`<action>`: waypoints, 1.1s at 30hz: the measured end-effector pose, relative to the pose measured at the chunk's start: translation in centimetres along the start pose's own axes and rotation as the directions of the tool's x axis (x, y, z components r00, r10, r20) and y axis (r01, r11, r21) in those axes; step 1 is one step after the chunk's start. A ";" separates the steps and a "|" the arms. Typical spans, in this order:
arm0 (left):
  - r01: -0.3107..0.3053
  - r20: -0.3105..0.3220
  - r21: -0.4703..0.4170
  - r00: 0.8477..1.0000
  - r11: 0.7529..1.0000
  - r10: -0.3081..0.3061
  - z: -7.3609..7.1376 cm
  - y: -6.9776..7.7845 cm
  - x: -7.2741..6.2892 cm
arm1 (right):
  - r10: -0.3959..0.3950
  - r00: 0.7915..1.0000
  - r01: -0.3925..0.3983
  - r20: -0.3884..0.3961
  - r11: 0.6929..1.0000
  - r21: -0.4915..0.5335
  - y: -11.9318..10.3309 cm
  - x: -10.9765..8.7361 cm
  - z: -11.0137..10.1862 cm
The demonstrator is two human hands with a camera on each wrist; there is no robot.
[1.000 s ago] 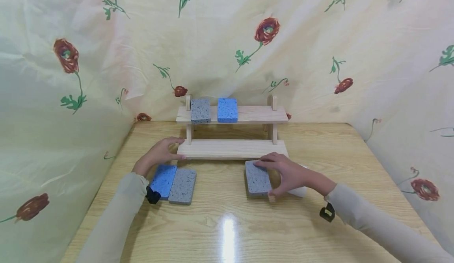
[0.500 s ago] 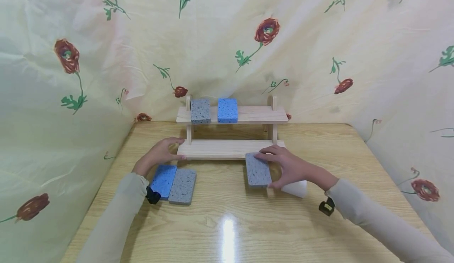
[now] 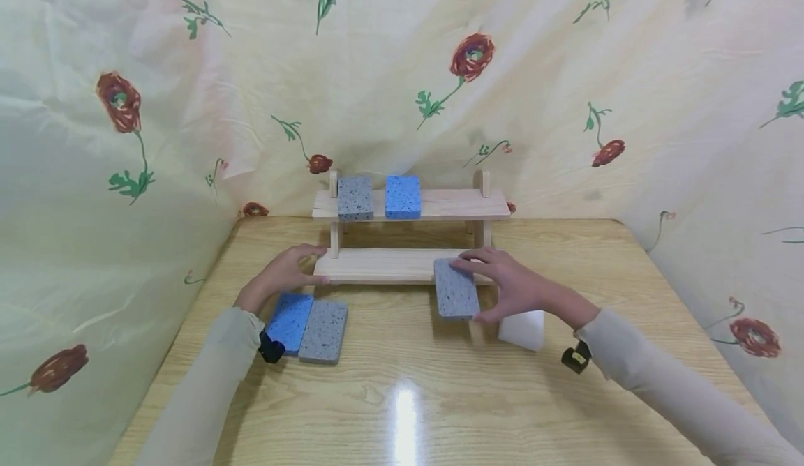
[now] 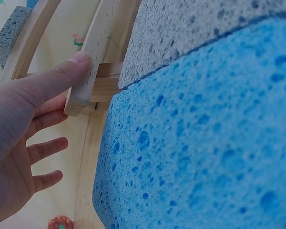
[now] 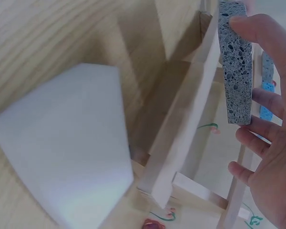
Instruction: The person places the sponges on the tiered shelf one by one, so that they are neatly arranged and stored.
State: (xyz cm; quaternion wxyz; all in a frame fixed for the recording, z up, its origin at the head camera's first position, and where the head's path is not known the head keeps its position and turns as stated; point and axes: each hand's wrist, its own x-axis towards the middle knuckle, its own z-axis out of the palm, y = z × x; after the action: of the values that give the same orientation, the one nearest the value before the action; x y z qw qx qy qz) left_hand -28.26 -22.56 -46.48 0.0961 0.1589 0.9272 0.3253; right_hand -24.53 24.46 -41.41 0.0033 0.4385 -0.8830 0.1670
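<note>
My right hand (image 3: pixel 515 286) holds a grey speckled sponge (image 3: pixel 455 289) between thumb and fingers, raised off the table at the front edge of the lower board, towards its right end. The right wrist view shows this grey sponge (image 5: pixel 237 67) edge-on, gripped at its two ends. My left hand (image 3: pixel 283 274) pinches the left end of the lower board of a small two-tier wooden shelf (image 3: pixel 383 265); in the left wrist view the thumb lies on that board (image 4: pixel 93 57). Below the left hand, a blue sponge (image 3: pixel 291 321) and another grey sponge (image 3: pixel 323 331) lie side by side on the table.
On the upper board (image 3: pixel 455 202) sit a grey sponge (image 3: pixel 355 197) and a blue sponge (image 3: pixel 403 197). A white block (image 3: pixel 523 330) lies on the table below my right hand. Flowered cloth (image 3: pixel 402 89) hangs behind the shelf and along both sides.
My right hand has lifted the grey sponge and carried it forward to the lower board, uncovering more of the white block. The left hand stays on the shelf.
</note>
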 end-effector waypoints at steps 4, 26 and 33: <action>-0.008 0.000 0.005 1.000 1.000 0.008 0.1 0.0 0.0 | 0.003 1.000 -0.003 -0.011 1.000 0.002 0.1 0.5 -0.6; 0.005 0.001 -0.004 1.000 1.000 -0.005 0.0 0.1 -0.2 | 0.033 0.998 -0.032 -0.053 0.999 0.007 1.1 2.4 -4.0; -0.003 -0.005 0.003 1.000 1.000 0.003 0.0 0.2 -0.2 | 0.032 0.997 -0.033 -0.073 0.999 -0.003 1.5 2.9 -4.7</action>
State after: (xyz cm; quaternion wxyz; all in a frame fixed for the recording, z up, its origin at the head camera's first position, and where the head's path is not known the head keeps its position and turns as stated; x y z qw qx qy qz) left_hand -28.05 -22.49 -46.30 0.0932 0.1596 0.9278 0.3242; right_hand -28.12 24.44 -36.92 0.0339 0.4177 -0.8897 0.1811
